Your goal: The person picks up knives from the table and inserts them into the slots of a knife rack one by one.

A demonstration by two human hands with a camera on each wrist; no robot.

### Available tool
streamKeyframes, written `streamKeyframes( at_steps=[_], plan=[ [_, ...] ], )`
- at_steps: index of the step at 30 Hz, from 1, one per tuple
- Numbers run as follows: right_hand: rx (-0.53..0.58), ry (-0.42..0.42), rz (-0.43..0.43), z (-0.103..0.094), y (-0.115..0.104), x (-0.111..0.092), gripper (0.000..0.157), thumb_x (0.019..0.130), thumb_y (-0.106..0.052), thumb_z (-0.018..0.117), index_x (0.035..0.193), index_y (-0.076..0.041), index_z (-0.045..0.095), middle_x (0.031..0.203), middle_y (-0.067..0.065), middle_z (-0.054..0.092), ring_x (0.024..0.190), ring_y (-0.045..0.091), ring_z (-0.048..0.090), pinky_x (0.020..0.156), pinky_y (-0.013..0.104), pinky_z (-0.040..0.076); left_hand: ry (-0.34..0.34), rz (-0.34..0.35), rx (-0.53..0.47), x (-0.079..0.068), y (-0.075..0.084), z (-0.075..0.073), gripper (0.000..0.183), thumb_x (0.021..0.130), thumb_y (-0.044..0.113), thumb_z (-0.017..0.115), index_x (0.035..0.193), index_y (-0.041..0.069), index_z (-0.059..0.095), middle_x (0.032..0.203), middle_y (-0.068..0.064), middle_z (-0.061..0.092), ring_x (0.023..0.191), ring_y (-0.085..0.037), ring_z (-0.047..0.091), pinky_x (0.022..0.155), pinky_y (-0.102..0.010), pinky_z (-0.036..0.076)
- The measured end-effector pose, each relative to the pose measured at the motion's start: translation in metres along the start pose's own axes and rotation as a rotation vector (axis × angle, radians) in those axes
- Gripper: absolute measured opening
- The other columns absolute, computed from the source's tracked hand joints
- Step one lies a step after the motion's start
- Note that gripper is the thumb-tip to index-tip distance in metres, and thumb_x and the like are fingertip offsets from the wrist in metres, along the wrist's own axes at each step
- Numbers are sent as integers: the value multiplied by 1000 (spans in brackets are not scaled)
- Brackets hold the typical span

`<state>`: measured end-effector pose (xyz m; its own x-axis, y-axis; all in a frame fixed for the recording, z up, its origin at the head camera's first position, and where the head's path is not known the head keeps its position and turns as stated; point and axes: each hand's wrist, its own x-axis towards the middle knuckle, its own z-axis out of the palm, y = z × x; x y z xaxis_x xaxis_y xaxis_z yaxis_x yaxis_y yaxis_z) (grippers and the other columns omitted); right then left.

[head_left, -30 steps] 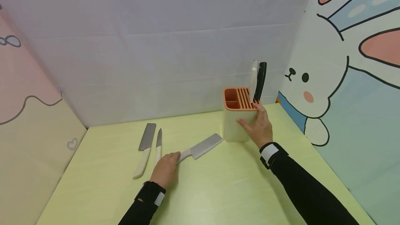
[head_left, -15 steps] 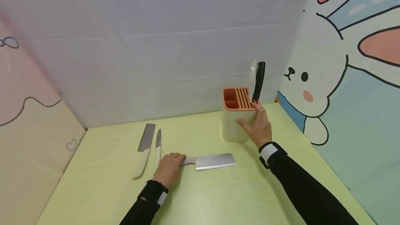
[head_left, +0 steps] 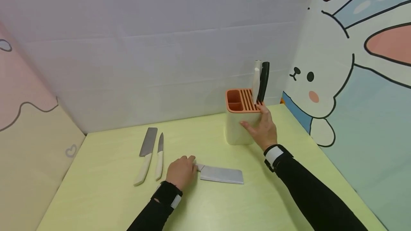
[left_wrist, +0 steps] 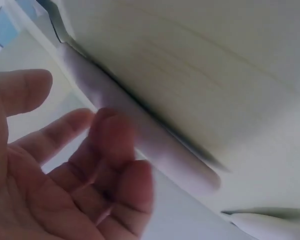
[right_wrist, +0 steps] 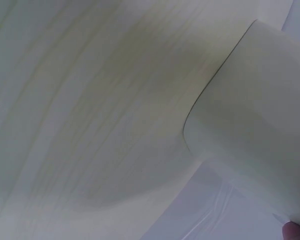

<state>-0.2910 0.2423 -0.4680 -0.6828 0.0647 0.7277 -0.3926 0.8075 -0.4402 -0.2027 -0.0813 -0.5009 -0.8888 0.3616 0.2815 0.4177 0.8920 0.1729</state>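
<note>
A cleaver (head_left: 222, 174) lies flat on the table, its blade pointing right. My left hand (head_left: 182, 172) is over its pale handle (left_wrist: 140, 120); in the left wrist view the thumb stands apart from the loosely bent fingers, which are beside or lightly touching the handle. My right hand (head_left: 262, 129) holds the front right corner of a white knife block (head_left: 237, 129), thumb on the front and fingers at the orange slotted top. Two white-handled knives (head_left: 255, 85) and a black-handled knife (head_left: 263, 81) stand in its slots. In the right wrist view the block (right_wrist: 255, 120) shows with one fingertip.
On the left of the table (head_left: 112, 159) lie another cleaver (head_left: 149, 142) and a small paring knife (head_left: 160, 156), both white-handled. A pale wall backs the table, and printed cloths hang at both sides.
The cleaver has swung clockwise, its blade tip coming nearer and away from the block. My left hand has shifted slightly right along with its handle. The right hand keeps its hold.
</note>
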Motion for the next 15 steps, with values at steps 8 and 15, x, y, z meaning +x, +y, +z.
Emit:
streamKeyframes(
  at_steps=[8, 15],
  plan=[
    [16, 9, -17, -1, -1, 0, 88, 76, -67, 65, 138, -13, 30, 145, 20, 39, 127, 40, 46, 92, 56, 46, -62, 5, 40, 15, 12, 7, 25, 89, 30, 68, 73, 13, 61, 60, -2, 47, 52, -16, 48, 43, -29, 37],
    [7, 1, -2, -2, -2, -1, 88, 75, -55, 76, 138, -13, 30, 146, 18, 38, 129, 37, 44, 94, 54, 45, -104, 83, 188, 38, 10, 15, 31, 90, 43, 63, 82, 12, 60, 58, -3, 49, 53, -19, 51, 50, -35, 44]
  ],
)
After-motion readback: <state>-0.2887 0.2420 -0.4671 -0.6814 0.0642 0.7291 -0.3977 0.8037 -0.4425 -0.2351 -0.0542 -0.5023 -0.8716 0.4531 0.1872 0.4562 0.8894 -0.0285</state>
